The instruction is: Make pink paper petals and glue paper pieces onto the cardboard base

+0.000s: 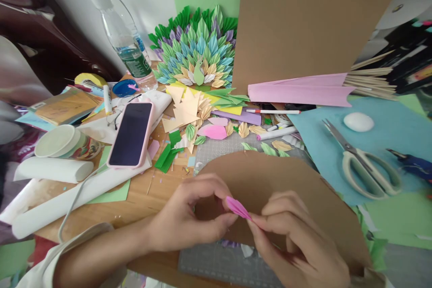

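A small pleated pink paper petal [238, 207] is held up between both hands. My left hand [199, 213] has its fingertips at the petal's wider upper-left end, with index finger and thumb curled round it. The narrow lower-right tip is pinched by the thumb and index finger of my right hand [293, 234]. Beneath the hands lies a rounded sheet of brown cardboard [297, 175]. It rests over a grey cutting mat [216, 261].
Behind stands a paper peacock [199, 72] with leaf-like feathers, beside a tall cardboard panel [303, 18]. Scissors [364, 162] and a white egg-shaped object [358, 122] lie on blue paper at right. A phone [131, 135], paper cup [56, 141] and bottles [130, 54] stand left.
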Demonstrator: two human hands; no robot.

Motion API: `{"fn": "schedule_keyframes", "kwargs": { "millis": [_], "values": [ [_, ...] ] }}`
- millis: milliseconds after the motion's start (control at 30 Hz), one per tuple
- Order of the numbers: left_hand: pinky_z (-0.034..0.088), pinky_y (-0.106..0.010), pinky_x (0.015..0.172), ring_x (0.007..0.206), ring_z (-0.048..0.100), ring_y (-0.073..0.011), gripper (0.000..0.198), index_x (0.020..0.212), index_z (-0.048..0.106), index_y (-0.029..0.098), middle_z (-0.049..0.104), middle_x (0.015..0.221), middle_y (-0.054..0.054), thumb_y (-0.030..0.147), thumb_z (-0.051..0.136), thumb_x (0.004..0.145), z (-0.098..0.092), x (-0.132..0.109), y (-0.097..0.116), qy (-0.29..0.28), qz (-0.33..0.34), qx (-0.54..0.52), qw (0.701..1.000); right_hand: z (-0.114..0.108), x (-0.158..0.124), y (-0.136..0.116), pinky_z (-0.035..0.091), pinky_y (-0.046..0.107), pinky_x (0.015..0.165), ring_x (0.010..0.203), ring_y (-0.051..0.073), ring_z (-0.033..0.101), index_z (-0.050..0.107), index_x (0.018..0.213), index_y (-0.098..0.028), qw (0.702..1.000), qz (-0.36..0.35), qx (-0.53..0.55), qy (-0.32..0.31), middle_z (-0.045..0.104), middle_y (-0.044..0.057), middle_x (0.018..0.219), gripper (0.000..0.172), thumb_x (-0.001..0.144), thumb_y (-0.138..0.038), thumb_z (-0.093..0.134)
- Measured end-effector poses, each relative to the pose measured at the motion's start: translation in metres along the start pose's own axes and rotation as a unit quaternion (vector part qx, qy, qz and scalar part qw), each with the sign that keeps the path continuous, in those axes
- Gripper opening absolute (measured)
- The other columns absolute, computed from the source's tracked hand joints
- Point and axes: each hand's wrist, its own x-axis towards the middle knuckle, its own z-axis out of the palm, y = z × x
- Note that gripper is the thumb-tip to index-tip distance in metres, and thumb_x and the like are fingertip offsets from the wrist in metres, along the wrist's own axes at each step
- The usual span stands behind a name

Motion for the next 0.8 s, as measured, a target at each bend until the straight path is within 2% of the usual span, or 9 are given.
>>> {"fn": "schedule_keyframes", "kwargs": {
  "millis": [100,167,300,400,633,800],
  "values": [
    [0.051,-0.026,0.074,0.082,0.062,-0.0162,0.029,0.100,0.065,0.015,0.066,0.089,-0.006,0.014,0.075,0.074,-0.003,0.001,0.000,0.001,0.020,0.050,0.999,0.000,0.002,0.001,0.049,0.026,0.056,0.063,0.013,0.053,0.064,0.082,-0.018,1.000,-0.008,0.001,-0.012,0.058,0.001,0.063,0.021,0.080,0.002,0.059],
    [0.051,-0.028,0.079,0.088,0.061,-0.0179,0.037,0.106,0.064,0.016,0.064,0.095,-0.008,0.018,0.078,0.072,-0.006,0.002,-0.001,-0.020,0.050,0.092,0.994,0.000,0.004,0.003,0.048,0.025,0.055,0.064,0.013,0.054,0.064,0.083,-0.018,0.999,-0.019,0.000,-0.027,0.058,0.001,0.065,0.021,0.080,0.002,0.059],
    [0.047,-0.030,0.080,0.082,0.058,-0.0168,0.018,0.091,0.065,0.016,0.063,0.086,-0.006,0.017,0.074,0.076,-0.010,0.005,-0.001,-0.051,0.126,0.161,0.978,0.000,0.007,0.003,0.048,0.027,0.058,0.065,0.013,0.054,0.061,0.082,-0.019,0.998,-0.042,-0.010,-0.049,0.059,0.000,0.067,0.019,0.082,-0.001,0.058],
    [0.046,-0.029,0.079,0.078,0.057,-0.0157,0.008,0.084,0.061,0.017,0.064,0.078,-0.004,0.012,0.065,0.080,-0.011,0.007,0.005,-0.063,0.158,0.179,0.969,0.000,0.007,0.001,0.046,0.028,0.059,0.065,0.012,0.054,0.060,0.082,-0.020,0.997,-0.051,-0.016,-0.059,0.059,-0.001,0.067,0.018,0.084,-0.003,0.057],
    [0.045,-0.029,0.079,0.080,0.057,-0.0162,0.008,0.084,0.061,0.016,0.066,0.080,-0.005,0.009,0.063,0.082,-0.015,0.000,0.030,-0.109,0.168,0.230,0.952,-0.004,0.006,-0.010,0.044,0.027,0.062,0.066,0.012,0.053,0.060,0.080,-0.019,0.994,-0.077,-0.032,-0.072,0.059,-0.002,0.068,0.016,0.086,-0.005,0.058],
    [0.045,-0.029,0.079,0.082,0.057,-0.0174,0.009,0.086,0.063,0.016,0.067,0.081,-0.006,0.007,0.060,0.082,-0.011,-0.007,0.039,-0.126,0.181,0.270,0.937,-0.013,-0.002,-0.023,0.043,0.028,0.065,0.070,0.013,0.053,0.063,0.085,-0.019,0.991,-0.091,-0.058,-0.074,0.061,-0.001,0.073,0.014,0.086,-0.005,0.060]
  ]
}}
